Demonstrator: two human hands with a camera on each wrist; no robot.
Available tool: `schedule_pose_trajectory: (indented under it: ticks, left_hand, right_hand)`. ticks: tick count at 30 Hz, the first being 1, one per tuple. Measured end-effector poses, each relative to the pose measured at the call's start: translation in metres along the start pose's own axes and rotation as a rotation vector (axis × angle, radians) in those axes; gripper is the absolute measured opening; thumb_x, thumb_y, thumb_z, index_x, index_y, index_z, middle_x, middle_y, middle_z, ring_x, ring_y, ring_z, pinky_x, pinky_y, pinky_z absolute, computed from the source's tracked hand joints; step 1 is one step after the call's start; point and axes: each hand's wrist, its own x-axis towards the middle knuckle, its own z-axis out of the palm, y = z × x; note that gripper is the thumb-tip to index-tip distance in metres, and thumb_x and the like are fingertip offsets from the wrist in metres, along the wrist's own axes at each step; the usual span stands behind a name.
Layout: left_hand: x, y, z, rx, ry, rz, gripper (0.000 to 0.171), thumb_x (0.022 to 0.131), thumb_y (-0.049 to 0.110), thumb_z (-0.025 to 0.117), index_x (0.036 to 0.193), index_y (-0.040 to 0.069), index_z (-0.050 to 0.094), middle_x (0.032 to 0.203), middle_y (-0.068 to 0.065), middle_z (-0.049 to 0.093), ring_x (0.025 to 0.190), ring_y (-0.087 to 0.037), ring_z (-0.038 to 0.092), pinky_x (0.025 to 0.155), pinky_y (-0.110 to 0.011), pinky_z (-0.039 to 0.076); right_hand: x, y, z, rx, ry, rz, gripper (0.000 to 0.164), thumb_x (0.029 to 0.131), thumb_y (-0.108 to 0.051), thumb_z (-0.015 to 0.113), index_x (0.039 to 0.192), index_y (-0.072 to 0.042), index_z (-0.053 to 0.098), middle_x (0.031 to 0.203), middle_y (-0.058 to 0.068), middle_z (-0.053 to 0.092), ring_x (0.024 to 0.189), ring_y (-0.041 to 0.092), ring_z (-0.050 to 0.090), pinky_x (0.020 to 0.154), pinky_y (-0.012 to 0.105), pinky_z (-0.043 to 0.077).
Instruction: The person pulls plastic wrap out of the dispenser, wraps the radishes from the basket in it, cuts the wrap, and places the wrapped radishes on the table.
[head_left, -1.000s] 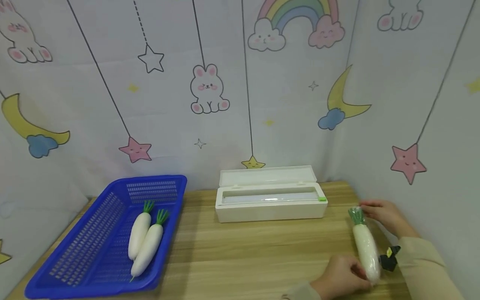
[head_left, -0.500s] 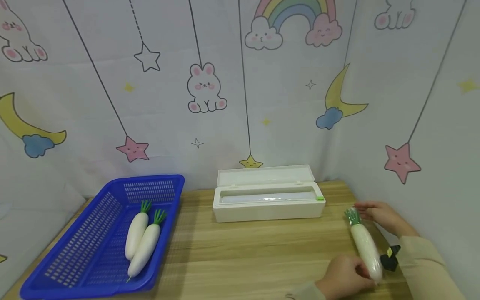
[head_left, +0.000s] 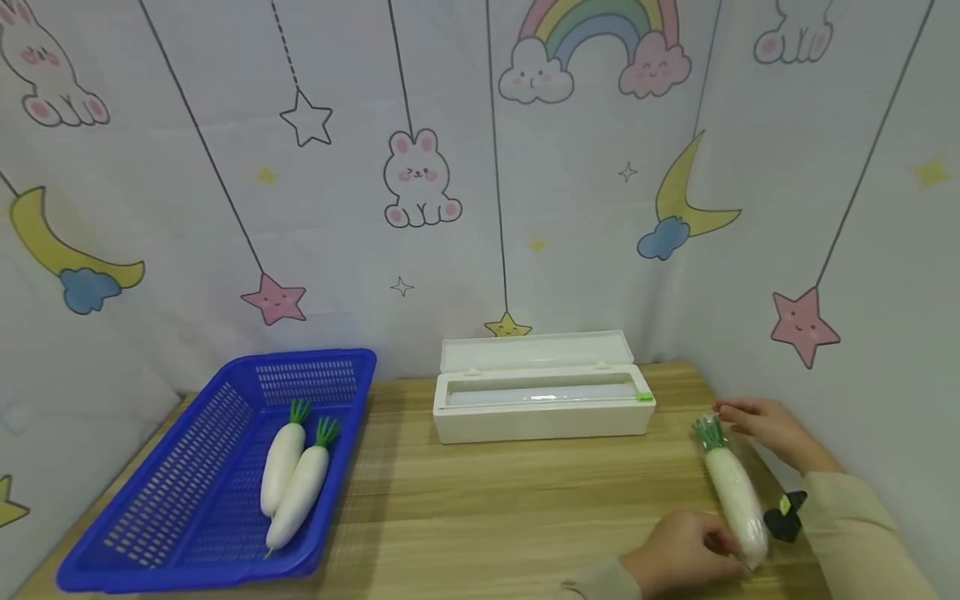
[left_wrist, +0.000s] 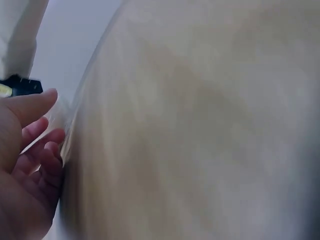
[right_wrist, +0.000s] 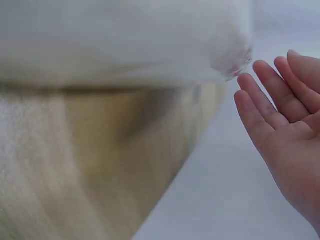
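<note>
A white radish (head_left: 735,500) with green leaf stubs, covered in clear film, lies at the table's right edge, leaves pointing away. At its near end is my left hand (head_left: 682,550), fingertips right by the tip. Loosely bent fingers and a spread thumb show on this hand in the left wrist view. Beside the leafy end my right hand (head_left: 776,433) is held with fingers extended. The right wrist view shows its fingertips close to a crinkled end of film, the palm bare.
A white cling film box (head_left: 543,423) stands at the back with its lid up and a roll inside. To the left is a blue basket (head_left: 187,575) holding two radishes (head_left: 296,500). Printed cloth walls (head_left: 585,292) border the wooden table (head_left: 480,500).
The wrapped radish has turned slightly, its near end shifting a little right and its leaves a little left. My left hand has moved slightly right along with the near end.
</note>
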Motion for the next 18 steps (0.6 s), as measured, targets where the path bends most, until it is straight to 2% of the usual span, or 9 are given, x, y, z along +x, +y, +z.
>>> schedule_pose_trajectory:
  ticks: [2,3,6,7,8,10,13,14,18]
  left_hand:
    - [-0.006,-0.005,-0.008,-0.079,-0.035,-0.039,0.012,0.082,0.028,0.076,0.082,0.018,0.070,0.070,0.022,0.059,0.062,0.016,0.046,0.057,-0.005,0.038]
    - [-0.009,-0.007,-0.014,-0.106,-0.050,-0.062,0.011,0.083,0.027,0.075,0.083,0.018,0.070,0.071,0.022,0.059,0.063,0.014,0.047,0.057,-0.007,0.040]
    - [-0.019,-0.014,-0.032,-0.125,-0.064,-0.093,0.010,0.085,0.026,0.073,0.086,0.017,0.069,0.075,0.022,0.059,0.064,0.009,0.049,0.057,-0.010,0.041]
    - [-0.021,-0.017,-0.039,-0.124,-0.066,-0.097,0.010,0.086,0.026,0.073,0.087,0.016,0.069,0.076,0.021,0.059,0.064,0.008,0.049,0.057,-0.011,0.042]
    - [-0.023,-0.020,-0.047,-0.115,-0.064,-0.097,0.011,0.086,0.026,0.073,0.087,0.016,0.069,0.076,0.021,0.058,0.063,0.007,0.048,0.056,-0.012,0.042]
    - [-0.027,-0.027,-0.065,-0.103,-0.049,-0.063,0.011,0.086,0.024,0.072,0.090,0.013,0.069,0.078,0.018,0.059,0.064,0.007,0.046,0.057,-0.012,0.041]
    - [-0.035,-0.038,-0.098,-0.119,0.002,-0.047,0.011,0.087,0.020,0.071,0.092,0.010,0.069,0.081,0.014,0.062,0.066,0.005,0.046,0.059,-0.013,0.041]
    - [-0.039,-0.042,-0.110,-0.116,0.029,-0.053,0.011,0.087,0.020,0.071,0.091,0.010,0.069,0.082,0.012,0.062,0.066,0.004,0.046,0.058,-0.013,0.041]
    - [-0.056,-0.060,-0.162,-0.126,0.139,-0.107,0.013,0.089,0.020,0.069,0.094,0.008,0.069,0.085,0.007,0.064,0.069,0.000,0.048,0.058,-0.017,0.042]
  right_hand:
    - [-0.002,-0.008,-0.001,-0.044,0.006,0.000,0.052,0.103,-0.028,0.046,0.130,0.016,0.048,0.128,0.032,0.054,0.101,0.016,0.064,0.090,0.046,0.049]
    - [-0.002,-0.013,-0.001,-0.060,0.014,-0.002,0.052,0.103,-0.029,0.046,0.130,0.015,0.048,0.129,0.032,0.054,0.103,0.016,0.064,0.090,0.049,0.048]
    - [-0.005,-0.031,-0.004,-0.063,0.023,-0.036,0.049,0.104,-0.026,0.043,0.131,0.014,0.048,0.129,0.032,0.053,0.101,-0.001,0.060,0.090,0.039,0.050]
    - [-0.006,-0.038,-0.006,-0.070,0.028,-0.043,0.049,0.104,-0.026,0.043,0.132,0.014,0.048,0.130,0.032,0.053,0.097,-0.010,0.055,0.090,0.038,0.050]
    - [-0.006,-0.045,-0.007,-0.072,0.031,-0.048,0.049,0.104,-0.027,0.043,0.132,0.013,0.049,0.130,0.031,0.053,0.096,-0.012,0.053,0.089,0.038,0.050]
    - [-0.007,-0.058,-0.009,-0.079,0.028,-0.048,0.052,0.104,-0.031,0.042,0.133,0.012,0.048,0.131,0.032,0.052,0.100,-0.002,0.059,0.092,0.043,0.048]
    - [-0.003,-0.079,-0.007,-0.095,0.022,-0.035,0.057,0.103,-0.039,0.043,0.134,0.009,0.049,0.132,0.031,0.052,0.111,0.033,0.060,0.093,0.060,0.041]
    - [-0.001,-0.085,-0.004,-0.100,0.020,-0.040,0.058,0.102,-0.040,0.043,0.133,0.009,0.049,0.132,0.031,0.052,0.114,0.043,0.056,0.093,0.060,0.042]
    - [0.007,-0.107,0.011,-0.104,0.014,-0.074,0.056,0.101,-0.041,0.045,0.132,0.006,0.052,0.131,0.028,0.054,0.117,0.045,0.053,0.093,0.055,0.046]
